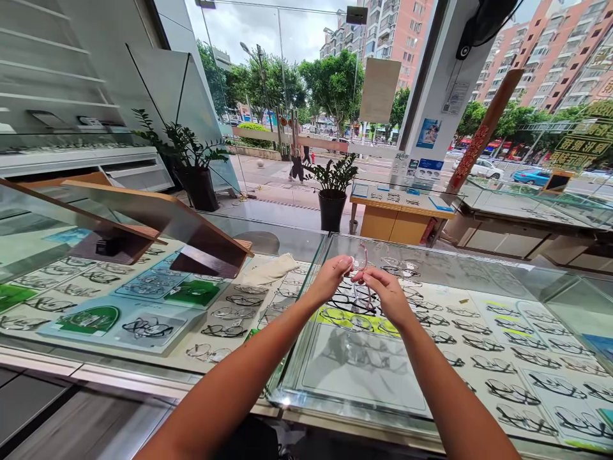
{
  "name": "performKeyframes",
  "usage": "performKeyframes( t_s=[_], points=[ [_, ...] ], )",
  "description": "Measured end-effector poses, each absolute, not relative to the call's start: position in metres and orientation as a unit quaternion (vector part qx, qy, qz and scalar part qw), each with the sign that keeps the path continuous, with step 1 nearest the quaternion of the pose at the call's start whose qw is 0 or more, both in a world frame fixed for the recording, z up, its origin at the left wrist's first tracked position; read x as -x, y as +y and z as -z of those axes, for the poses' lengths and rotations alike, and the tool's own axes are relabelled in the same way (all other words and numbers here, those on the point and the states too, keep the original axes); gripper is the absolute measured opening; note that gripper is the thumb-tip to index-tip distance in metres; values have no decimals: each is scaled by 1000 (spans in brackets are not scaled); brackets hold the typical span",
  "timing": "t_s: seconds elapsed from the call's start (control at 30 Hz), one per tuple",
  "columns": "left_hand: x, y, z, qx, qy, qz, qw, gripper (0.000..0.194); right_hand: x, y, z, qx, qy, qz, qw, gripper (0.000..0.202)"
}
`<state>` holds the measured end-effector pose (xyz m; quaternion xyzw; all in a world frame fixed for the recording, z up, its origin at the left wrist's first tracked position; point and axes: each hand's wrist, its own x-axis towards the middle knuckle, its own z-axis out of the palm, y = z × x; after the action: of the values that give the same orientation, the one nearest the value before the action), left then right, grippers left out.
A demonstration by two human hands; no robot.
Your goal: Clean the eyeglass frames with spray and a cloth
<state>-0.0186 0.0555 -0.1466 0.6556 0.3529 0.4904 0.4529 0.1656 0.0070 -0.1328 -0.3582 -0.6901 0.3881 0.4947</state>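
Note:
Above the glass counter, my left hand point(335, 276) and my right hand point(384, 291) are close together, fingers pinched on one pair of eyeglasses point(364, 250). Its thin pinkish temples point up and down between the hands. A small whitish bit shows at my left fingertips; I cannot tell whether it is a lens or a cloth. My fingers partly hide the frame. Under the glass below my hands lie rows of dark-framed eyeglasses point(354, 301) and a clear-looking pair on a yellow-green strip point(347, 321).
Both glass display cases point(306, 319) hold several rows of eyeglasses. A beige cloth point(271, 269) and tilted wooden-framed mirrors point(167, 214) rest on the left case. Beyond the counter are potted plants point(332, 207), a small wooden display table point(395, 220) and glass doors.

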Motion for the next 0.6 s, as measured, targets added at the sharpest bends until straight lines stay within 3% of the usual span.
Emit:
performKeyframes(
  t_s=[0.37, 0.6],
  points=[
    [12, 45, 144, -713, 375, -433, 405, 57, -183, 25, 135, 367, -612, -398, 577, 29],
    [12, 46, 150, -756, 351, -403, 377, 56, -176, 23, 138, 357, -607, -420, 572, 28]
  ],
)
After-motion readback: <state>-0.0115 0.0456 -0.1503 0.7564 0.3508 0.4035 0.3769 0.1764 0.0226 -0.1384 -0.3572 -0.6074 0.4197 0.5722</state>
